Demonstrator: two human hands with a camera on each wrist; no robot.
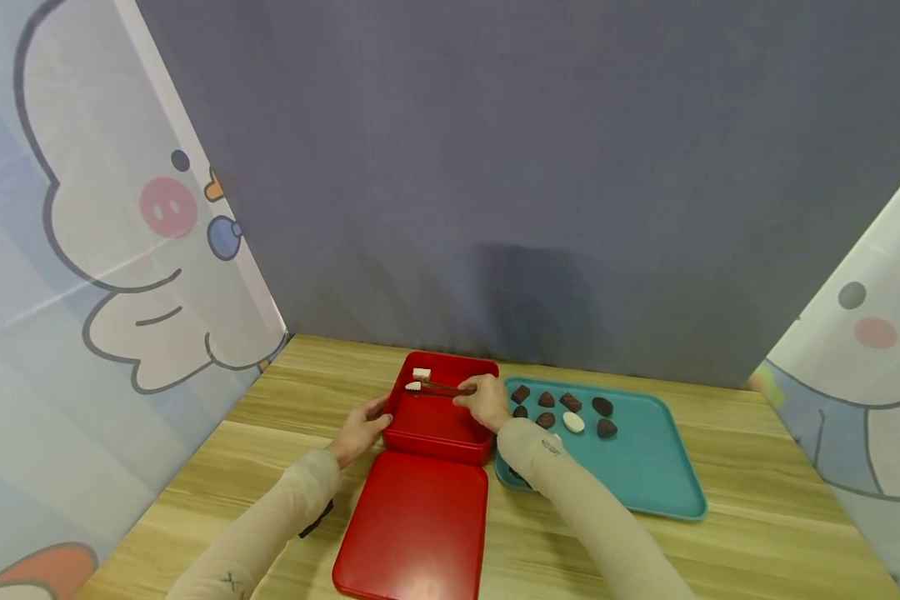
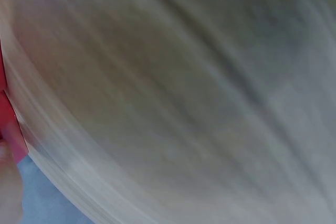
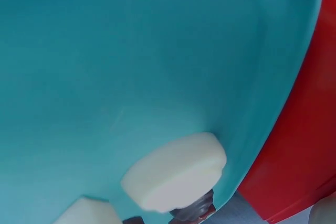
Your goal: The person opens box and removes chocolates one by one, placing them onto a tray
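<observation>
My right hand [image 1: 486, 402] grips thin dark tongs [image 1: 442, 389] that reach left across the open red box [image 1: 435, 448]. A small white ridged piece [image 1: 413, 387] shows at the tongs' tips. Just behind it, a white chocolate [image 1: 422, 374] sits in the box's far left corner. At the box's left wall, my left hand [image 1: 360, 429] holds the side, its thumb over the rim. A sliver of the red box [image 2: 11, 129] appears at the edge of the left wrist view, which is mostly blurred.
Right of the box lies a teal tray [image 1: 645, 467] with dark chocolates [image 1: 570, 402] and a white oval chocolate [image 1: 573, 422]. White chocolates [image 3: 176, 171] are close in the right wrist view. A red lid [image 1: 416, 525] lies before the box. A black object [image 1: 317, 518] is partly under my left forearm.
</observation>
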